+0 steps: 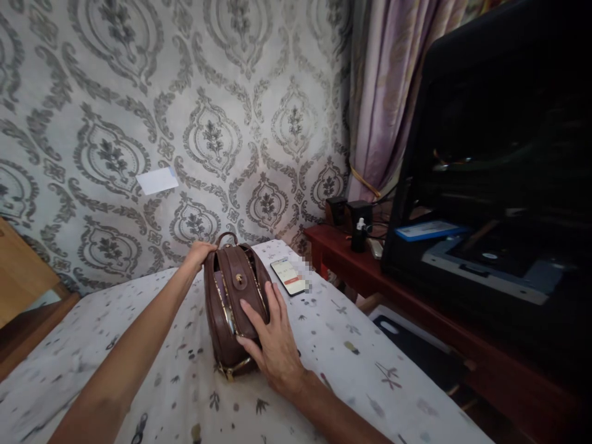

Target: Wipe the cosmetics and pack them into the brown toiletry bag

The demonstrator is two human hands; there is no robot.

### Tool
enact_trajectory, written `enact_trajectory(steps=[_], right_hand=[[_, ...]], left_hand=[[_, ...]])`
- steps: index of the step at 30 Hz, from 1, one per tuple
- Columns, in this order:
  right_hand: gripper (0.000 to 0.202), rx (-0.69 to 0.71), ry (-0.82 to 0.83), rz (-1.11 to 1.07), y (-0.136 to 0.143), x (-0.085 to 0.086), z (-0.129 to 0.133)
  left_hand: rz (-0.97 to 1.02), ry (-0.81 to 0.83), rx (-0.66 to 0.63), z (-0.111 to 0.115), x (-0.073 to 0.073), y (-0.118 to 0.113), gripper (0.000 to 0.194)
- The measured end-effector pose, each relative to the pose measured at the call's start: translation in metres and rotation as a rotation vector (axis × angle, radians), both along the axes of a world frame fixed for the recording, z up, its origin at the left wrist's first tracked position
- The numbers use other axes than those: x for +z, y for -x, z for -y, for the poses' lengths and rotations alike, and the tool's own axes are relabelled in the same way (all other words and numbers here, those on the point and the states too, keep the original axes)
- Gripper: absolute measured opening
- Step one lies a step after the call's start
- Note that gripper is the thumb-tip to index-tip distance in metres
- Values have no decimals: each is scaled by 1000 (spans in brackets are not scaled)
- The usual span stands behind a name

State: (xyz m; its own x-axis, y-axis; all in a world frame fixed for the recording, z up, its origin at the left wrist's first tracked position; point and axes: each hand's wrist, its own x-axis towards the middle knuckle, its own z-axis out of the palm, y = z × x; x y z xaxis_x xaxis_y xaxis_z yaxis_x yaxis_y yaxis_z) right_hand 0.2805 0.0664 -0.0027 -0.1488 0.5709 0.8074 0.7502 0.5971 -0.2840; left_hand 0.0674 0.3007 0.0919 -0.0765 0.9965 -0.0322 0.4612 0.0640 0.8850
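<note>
A brown leather bag (247, 296) with gold zippers and a gold clasp stands on the patterned white sheet (171, 370). Two of its zipped openings gape, and something purplish shows inside the left one. My left hand (201, 251) is at the bag's far left corner, beside the top handle; its fingers are partly hidden and look bent round the edge. Spread over the bag's front right side, my right hand (275, 345) touches the leather with its fingers apart. Right of the bag lies a phone (287, 277) with a lit screen.
At the right, a red-brown table (351, 259) holds a large black screen (490, 160), dark speakers and a small bottle (358, 236). Wooden furniture (28, 277) stands at the left. Behind the bed is a patterned wall with a white paper (157, 180).
</note>
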Motion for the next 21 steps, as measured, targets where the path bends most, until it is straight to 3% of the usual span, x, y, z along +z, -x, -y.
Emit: enact_trajectory(steps=[7,12,16,21], right_hand=[[68,-2,-5,-5,2,-1,-1],[69,-10,-3,-11,4,-2,-2],[68,-3,-6,-21,3,-2,-2],[65,17,-3,-24,0,-2,-1]], left_hand=[[230,-36,35,12,-4,-11,28],[270,-101,10,28,1,-11,24],[187,-114,-15,34,14,-12,23],[-22,-38,-59,23,42,-23,28]])
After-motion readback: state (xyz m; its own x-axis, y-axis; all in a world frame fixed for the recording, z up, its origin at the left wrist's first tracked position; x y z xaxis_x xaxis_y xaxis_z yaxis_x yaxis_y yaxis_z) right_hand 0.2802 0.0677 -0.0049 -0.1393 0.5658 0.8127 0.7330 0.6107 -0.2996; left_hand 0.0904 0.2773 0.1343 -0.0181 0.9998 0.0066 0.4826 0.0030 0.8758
